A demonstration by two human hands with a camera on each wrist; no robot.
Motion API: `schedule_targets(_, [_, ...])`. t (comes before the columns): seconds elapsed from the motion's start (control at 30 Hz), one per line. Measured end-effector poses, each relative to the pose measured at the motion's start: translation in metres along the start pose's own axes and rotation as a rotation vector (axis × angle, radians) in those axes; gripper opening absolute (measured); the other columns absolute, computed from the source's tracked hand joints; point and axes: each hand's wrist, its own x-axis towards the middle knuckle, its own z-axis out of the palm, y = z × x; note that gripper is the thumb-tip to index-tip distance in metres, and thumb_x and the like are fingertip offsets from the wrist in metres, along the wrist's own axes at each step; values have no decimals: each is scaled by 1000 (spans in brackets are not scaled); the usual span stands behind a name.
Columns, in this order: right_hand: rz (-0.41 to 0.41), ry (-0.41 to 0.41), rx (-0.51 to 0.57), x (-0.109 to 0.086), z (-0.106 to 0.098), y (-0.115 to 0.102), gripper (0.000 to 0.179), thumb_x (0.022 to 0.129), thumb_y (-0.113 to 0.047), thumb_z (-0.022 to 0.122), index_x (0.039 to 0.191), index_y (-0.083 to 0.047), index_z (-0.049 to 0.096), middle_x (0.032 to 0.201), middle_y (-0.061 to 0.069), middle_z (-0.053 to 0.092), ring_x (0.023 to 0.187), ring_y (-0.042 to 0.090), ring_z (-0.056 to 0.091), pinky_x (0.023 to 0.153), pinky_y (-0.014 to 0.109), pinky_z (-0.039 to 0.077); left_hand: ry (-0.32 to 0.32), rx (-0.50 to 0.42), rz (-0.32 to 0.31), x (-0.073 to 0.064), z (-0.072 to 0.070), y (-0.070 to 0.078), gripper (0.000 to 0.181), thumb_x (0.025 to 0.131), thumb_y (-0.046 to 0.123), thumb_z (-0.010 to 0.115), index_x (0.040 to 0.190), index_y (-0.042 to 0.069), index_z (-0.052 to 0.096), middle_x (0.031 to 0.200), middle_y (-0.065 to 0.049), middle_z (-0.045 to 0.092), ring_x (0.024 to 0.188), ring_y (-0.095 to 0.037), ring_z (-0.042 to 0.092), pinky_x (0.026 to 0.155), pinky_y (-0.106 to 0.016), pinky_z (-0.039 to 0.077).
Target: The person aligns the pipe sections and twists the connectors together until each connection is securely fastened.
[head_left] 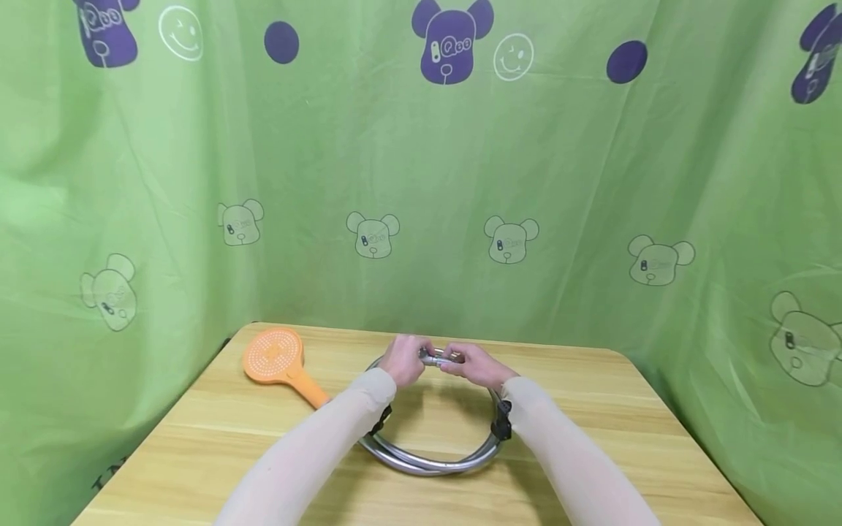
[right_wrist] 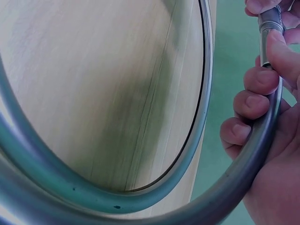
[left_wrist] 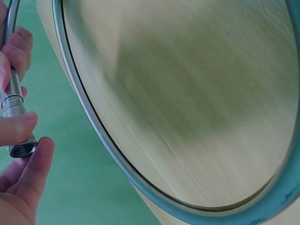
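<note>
A coiled silver shower hose forms a large ring, its lower part close over the wooden table. At the ring's far side my left hand pinches the metal connector nut at the hose end between thumb and fingers. The threaded open mouth of the nut faces the left fingertips in the left wrist view. My right hand grips the hose just behind the nut, with fingers curled round it and the thumb along the metal sleeve. An orange shower head lies left of my left hand, its handle end hidden behind the forearm.
The wooden table has its far edge just beyond my hands. Green patterned curtain hangs behind the table and along both sides. Black wrist straps sit close to the hose ring.
</note>
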Motion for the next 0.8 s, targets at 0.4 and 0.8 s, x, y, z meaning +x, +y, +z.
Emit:
schedule_targets(0.4, [25, -22, 20, -2, -1, -3, 16, 97, -23, 67, 102, -8, 64, 72, -3, 48, 63, 13, 40, 55, 23, 34, 9, 14, 19, 2, 2, -2, 39, 74, -11, 69, 95, 20, 79, 99, 1, 75, 93, -17, 67, 86, -30, 57])
schedule_targets(0.8, [51, -27, -56, -5, -8, -6, 22, 96, -32, 67, 104, -11, 67, 79, 4, 60, 67, 14, 48, 58, 26, 40, 22, 18, 40, 2, 2, 2, 42, 74, -11, 67, 99, 22, 77, 92, 2, 67, 85, -14, 62, 77, -28, 56])
